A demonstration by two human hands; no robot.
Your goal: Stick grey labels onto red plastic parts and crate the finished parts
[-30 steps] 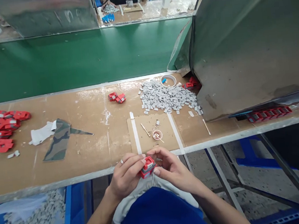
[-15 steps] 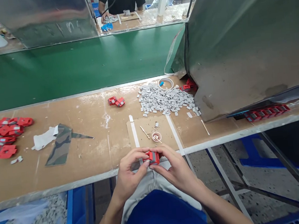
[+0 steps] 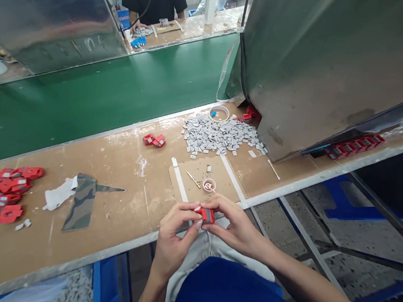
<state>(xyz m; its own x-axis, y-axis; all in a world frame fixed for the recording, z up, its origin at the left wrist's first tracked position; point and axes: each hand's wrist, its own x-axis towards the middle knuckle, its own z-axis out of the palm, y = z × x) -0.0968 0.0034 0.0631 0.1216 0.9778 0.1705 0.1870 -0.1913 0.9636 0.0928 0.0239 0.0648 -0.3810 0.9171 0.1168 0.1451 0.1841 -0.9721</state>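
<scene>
Now red part [image 3: 205, 214] flat, crosswise btw hands.

Left hand [image 3: 176, 234] and right hand [image 3: 234, 228] pinch small red part [image 3: 204, 214] together at bench [image 3: 118, 178] edge; grey chip pile [image 3: 221, 137] beyond, red parts heap [image 3: 4, 191] far left
</scene>
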